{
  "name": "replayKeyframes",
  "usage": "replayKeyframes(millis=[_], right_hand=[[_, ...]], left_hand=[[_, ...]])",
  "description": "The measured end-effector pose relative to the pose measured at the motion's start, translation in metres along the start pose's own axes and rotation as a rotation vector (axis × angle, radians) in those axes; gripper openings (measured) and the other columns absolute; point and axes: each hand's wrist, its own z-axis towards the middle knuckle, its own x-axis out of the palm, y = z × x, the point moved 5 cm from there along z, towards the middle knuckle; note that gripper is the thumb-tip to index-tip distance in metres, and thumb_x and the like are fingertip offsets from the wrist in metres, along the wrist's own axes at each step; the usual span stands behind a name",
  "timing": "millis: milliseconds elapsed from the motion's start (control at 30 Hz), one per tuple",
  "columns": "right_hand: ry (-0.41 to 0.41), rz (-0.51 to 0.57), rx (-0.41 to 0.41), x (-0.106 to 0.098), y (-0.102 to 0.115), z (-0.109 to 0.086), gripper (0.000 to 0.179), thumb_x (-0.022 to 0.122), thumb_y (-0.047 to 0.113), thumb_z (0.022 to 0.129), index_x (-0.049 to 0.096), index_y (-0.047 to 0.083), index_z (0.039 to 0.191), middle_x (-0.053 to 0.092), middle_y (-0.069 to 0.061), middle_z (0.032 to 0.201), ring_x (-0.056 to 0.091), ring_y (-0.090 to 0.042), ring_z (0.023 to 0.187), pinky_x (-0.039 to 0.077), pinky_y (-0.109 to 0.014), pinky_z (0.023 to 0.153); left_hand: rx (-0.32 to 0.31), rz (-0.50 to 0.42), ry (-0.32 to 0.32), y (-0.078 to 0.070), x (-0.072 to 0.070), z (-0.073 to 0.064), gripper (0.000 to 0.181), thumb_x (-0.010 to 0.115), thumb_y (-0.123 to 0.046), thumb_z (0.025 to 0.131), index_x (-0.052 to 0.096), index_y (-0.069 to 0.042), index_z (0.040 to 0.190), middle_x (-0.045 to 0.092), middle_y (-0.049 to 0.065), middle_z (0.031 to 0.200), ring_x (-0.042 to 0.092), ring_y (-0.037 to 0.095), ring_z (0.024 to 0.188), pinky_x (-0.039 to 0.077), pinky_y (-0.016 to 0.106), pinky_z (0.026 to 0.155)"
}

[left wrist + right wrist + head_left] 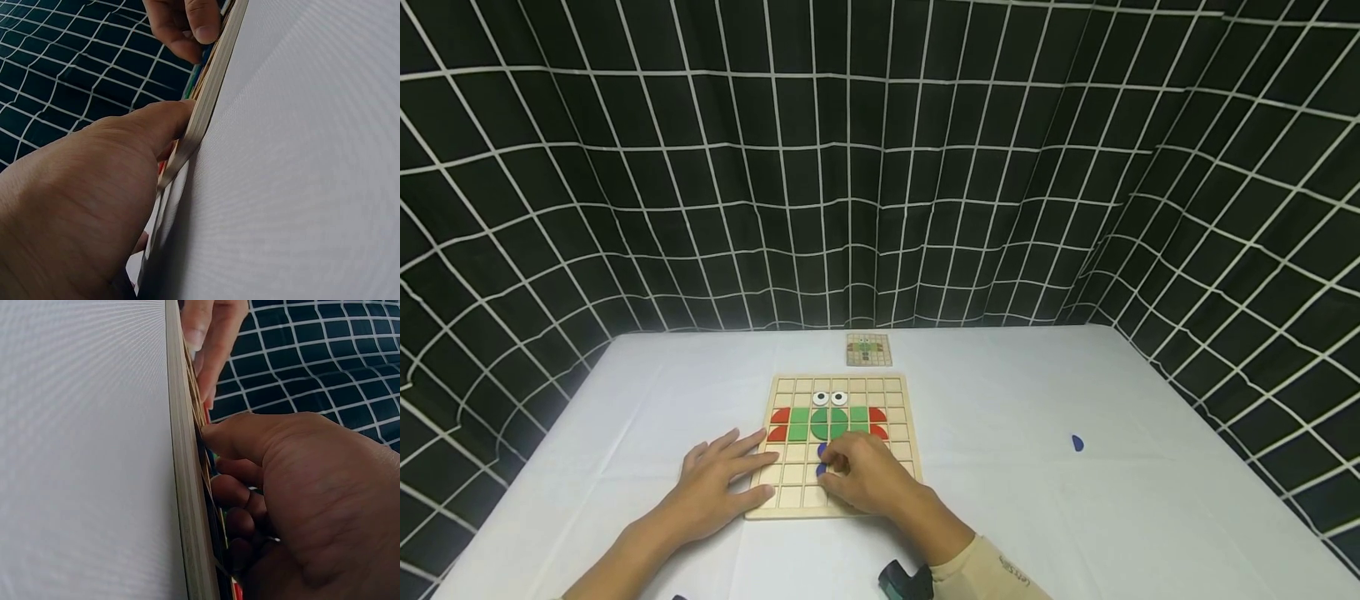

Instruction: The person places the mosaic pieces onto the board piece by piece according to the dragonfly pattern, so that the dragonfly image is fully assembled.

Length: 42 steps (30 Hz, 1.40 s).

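Note:
A square wooden grid board (793, 498) lies on the white table. My left hand (717, 483) rests at its left side, fingers spread, with fingertips and thumb on the edge. On the board, my right hand (868, 473) has its thumb and index finger curled around a small blue half-circle piece (821, 471); its palm hides the cells to the right. Another blue piece (822, 450) sits just above. Green squares (799, 423), green quarter-circles (820, 423), red quarter-circles (780, 415) and two round eye pieces (830, 398) fill cells higher up. Both wrist views see the board edge-on.
A small pattern card (868, 350) with a similar picture lies behind the board. One loose blue half-circle (1078, 443) is on the table to the right. Black cloth with a white grid (880, 183) hangs behind and beside the table.

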Motion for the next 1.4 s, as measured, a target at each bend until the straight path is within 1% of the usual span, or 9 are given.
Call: replayKeyframes(millis=[167, 267, 533, 700, 833, 967, 1100, 1233, 1400], right_hand=[[-0.018, 0.036, -0.019, -0.007, 0.0, -0.001, 0.013, 0.084, 0.006, 0.092, 0.08, 0.003, 0.103, 0.062, 0.009, 0.086, 0.055, -0.005, 0.08, 0.053, -0.025, 0.073], [-0.05, 0.054, -0.044, -0.021, 0.004, -0.003, 0.014, 0.084, 0.007, 0.092, 0.08, 0.002, 0.104, 0.064, 0.006, 0.087, 0.057, -0.01, 0.081, 0.052, -0.029, 0.074], [-0.216, 0.073, -0.199, -0.088, 0.022, -0.022, 0.015, 0.083, 0.003, 0.092, 0.08, 0.005, 0.106, 0.073, 0.0, 0.095, 0.066, -0.026, 0.088, 0.058, -0.044, 0.079], [-0.308, 0.031, -0.274, -0.127, 0.025, -0.045, 0.021, 0.084, 0.0, 0.09, 0.08, 0.008, 0.109, 0.071, 0.005, 0.095, 0.064, -0.021, 0.088, 0.055, -0.039, 0.078], [-0.407, -0.02, -0.328, -0.156, 0.021, -0.066, 0.031, 0.086, -0.005, 0.086, 0.08, 0.008, 0.113, 0.068, 0.011, 0.095, 0.06, -0.017, 0.086, 0.054, -0.034, 0.074], [-0.497, -0.073, -0.364, -0.18, 0.012, -0.084, 0.038, 0.086, -0.009, 0.081, 0.079, 0.007, 0.115, 0.066, 0.01, 0.093, 0.057, -0.017, 0.084, 0.049, -0.029, 0.073], [-0.544, -0.105, -0.367, -0.2, -0.006, -0.097, 0.043, 0.086, -0.012, 0.078, 0.078, 0.004, 0.118, 0.065, 0.008, 0.094, 0.054, -0.014, 0.085, 0.045, -0.024, 0.074], [-0.561, -0.071, -0.33, -0.216, -0.031, -0.109, 0.051, 0.082, -0.019, 0.078, 0.074, 0.0, 0.125, 0.064, 0.005, 0.099, 0.054, -0.013, 0.09, 0.044, -0.021, 0.078], [-0.592, -0.075, -0.223, -0.23, -0.066, -0.123, 0.055, 0.08, -0.02, 0.079, 0.07, -0.004, 0.131, 0.063, 0.006, 0.105, 0.054, -0.011, 0.095, 0.043, -0.018, 0.081]], left_hand=[[0.018, 0.005, -0.015, 0.001, 0.001, 0.0, 0.044, 0.083, -0.038, 0.096, 0.079, -0.015, 0.134, 0.056, 0.016, 0.159, 0.038, 0.056, 0.149, 0.016, 0.081, 0.114], [0.018, 0.009, -0.017, 0.002, 0.001, -0.001, 0.044, 0.083, -0.037, 0.096, 0.079, -0.014, 0.133, 0.057, 0.015, 0.159, 0.039, 0.056, 0.149, 0.016, 0.082, 0.114], [0.014, 0.023, -0.012, 0.0, -0.003, 0.001, 0.045, 0.083, -0.038, 0.096, 0.079, -0.015, 0.134, 0.057, 0.014, 0.159, 0.038, 0.054, 0.15, 0.017, 0.08, 0.115], [0.006, 0.014, -0.002, 0.0, -0.002, 0.002, 0.045, 0.083, -0.038, 0.096, 0.079, -0.015, 0.134, 0.056, 0.014, 0.159, 0.038, 0.054, 0.15, 0.017, 0.08, 0.115], [0.007, 0.007, 0.001, 0.0, -0.001, 0.001, 0.045, 0.084, -0.037, 0.096, 0.079, -0.015, 0.134, 0.056, 0.014, 0.16, 0.038, 0.054, 0.151, 0.016, 0.08, 0.115], [0.007, 0.005, -0.004, -0.001, -0.002, 0.0, 0.045, 0.084, -0.036, 0.096, 0.078, -0.014, 0.134, 0.056, 0.015, 0.159, 0.037, 0.055, 0.151, 0.016, 0.08, 0.115], [0.0, 0.005, -0.002, -0.001, -0.003, 0.0, 0.045, 0.084, -0.037, 0.096, 0.078, -0.015, 0.135, 0.056, 0.015, 0.16, 0.037, 0.055, 0.151, 0.015, 0.08, 0.115], [-0.001, 0.006, 0.0, 0.0, -0.001, 0.0, 0.045, 0.084, -0.038, 0.096, 0.078, -0.015, 0.135, 0.056, 0.014, 0.16, 0.038, 0.054, 0.151, 0.016, 0.08, 0.115], [0.003, 0.005, -0.003, 0.0, -0.001, 0.0, 0.045, 0.084, -0.038, 0.096, 0.079, -0.015, 0.134, 0.056, 0.014, 0.159, 0.038, 0.054, 0.15, 0.017, 0.08, 0.114]])
